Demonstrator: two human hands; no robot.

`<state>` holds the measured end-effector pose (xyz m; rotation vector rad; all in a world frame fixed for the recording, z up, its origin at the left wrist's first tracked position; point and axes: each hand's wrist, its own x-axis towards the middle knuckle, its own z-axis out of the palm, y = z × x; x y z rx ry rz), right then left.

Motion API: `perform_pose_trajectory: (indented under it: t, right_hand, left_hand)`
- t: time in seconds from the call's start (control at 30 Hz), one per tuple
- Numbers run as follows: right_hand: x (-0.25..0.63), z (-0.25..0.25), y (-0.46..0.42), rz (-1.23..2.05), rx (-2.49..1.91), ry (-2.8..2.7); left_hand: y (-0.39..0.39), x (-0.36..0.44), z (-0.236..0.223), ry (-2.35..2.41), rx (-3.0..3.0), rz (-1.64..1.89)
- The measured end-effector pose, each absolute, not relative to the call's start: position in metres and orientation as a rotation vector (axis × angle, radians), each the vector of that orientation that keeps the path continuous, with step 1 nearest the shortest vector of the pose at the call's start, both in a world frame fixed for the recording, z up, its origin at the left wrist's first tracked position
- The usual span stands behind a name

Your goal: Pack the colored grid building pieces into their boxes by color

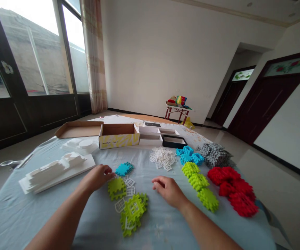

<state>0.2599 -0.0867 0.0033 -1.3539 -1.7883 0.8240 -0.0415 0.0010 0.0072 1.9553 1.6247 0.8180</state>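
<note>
My left hand (99,177) hovers or rests just left of the small pile, fingers loosely bent and slightly apart, with no held thing visible. Nearest to it are a green notched tile (116,188) and a few blue notched tiles (124,168). Closer to me, several green tiles overlap, one with a white window piece (134,207) set in it. Loose white window pieces (130,191) lie between the tiles. To the right of this pile is my right hand (169,191), its fingers loosely curled with a gap at the thumb and nothing seen in them.
On the right stand stacks of green (199,181), red (240,191), blue (186,155) and grey tiles (215,155), beside a heap of white window pieces (163,158). An open cardboard box (119,140), small trays (150,140) and white foam blocks (58,170) occupy the back and left.
</note>
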Motion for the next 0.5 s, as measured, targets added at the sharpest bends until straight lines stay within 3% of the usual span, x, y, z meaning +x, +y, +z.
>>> perform_pose_trajectory:
  t: [0.3,0.5]
  right_hand:
    - [0.262,-0.004,-0.1,0.882,-1.327,-1.708]
    - [0.264,-0.012,-0.094,0.912,-1.295,-1.639]
  left_hand:
    - [-0.006,-0.051,0.013,1.627,2.002,0.667]
    - [-0.012,-0.025,0.042,1.531,1.821,0.735]
